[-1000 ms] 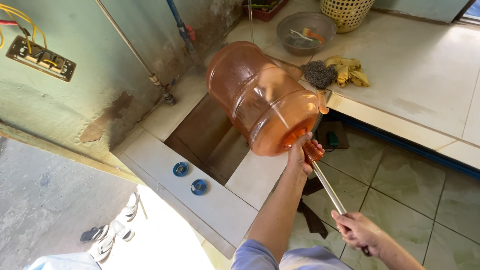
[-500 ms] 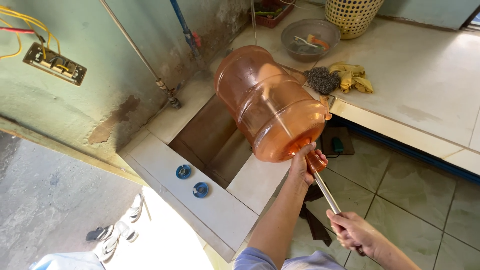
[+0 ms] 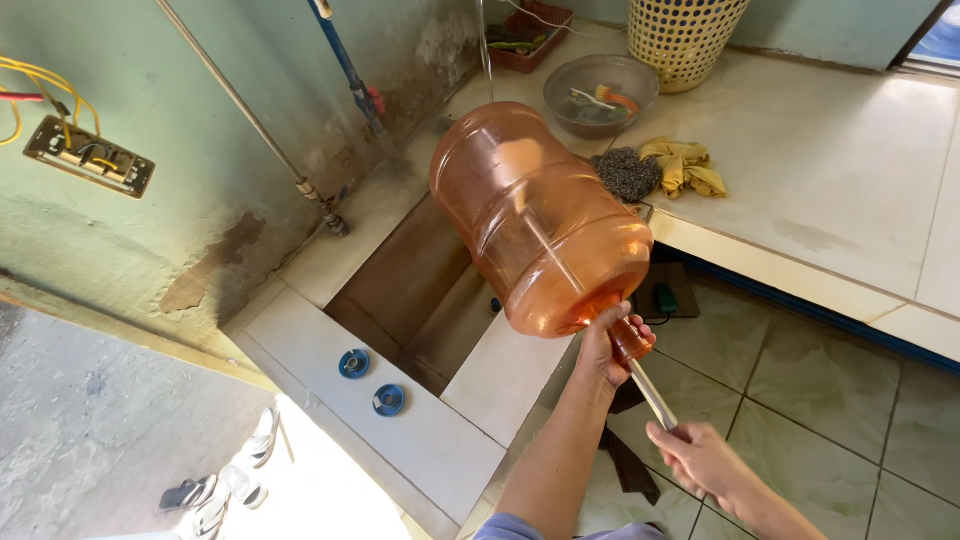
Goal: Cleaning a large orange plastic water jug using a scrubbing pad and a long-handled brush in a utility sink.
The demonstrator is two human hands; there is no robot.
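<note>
- Tiled in pale ceramic, the worktop at lower left carries two blue bottle caps lying side by side just beside the sunken basin, well apart from the jug.
- Left of the basin: a stained green wall with a metal pipe, a blue pipe and an open electrical box with loose wires; sandals lie on the floor below.
- Centre: an orange translucent water jug, tilted neck-down above the basin's right edge, base pointing up and away.
- The left hand is closed around the jug's neck, its grip narrow and bearing the jug's weight.
- A metal rod passes through the neck into the jug; its line shows faintly through the plastic.
- The right hand is closed on the rod's lower end, below the neck.
- Progress, as judged: the caps are off and the jug looks empty of water; scrubbing of the inside appears to be in hand, with rinsing and capping not yet done.
- Right, on the far worktop: a steel scouring pad touching a yellow cloth, a grey bowl holding brushes, a yellow basket.
- Obstacles: the basin's rim lies close under the jug; nothing blocks the rod.
</note>
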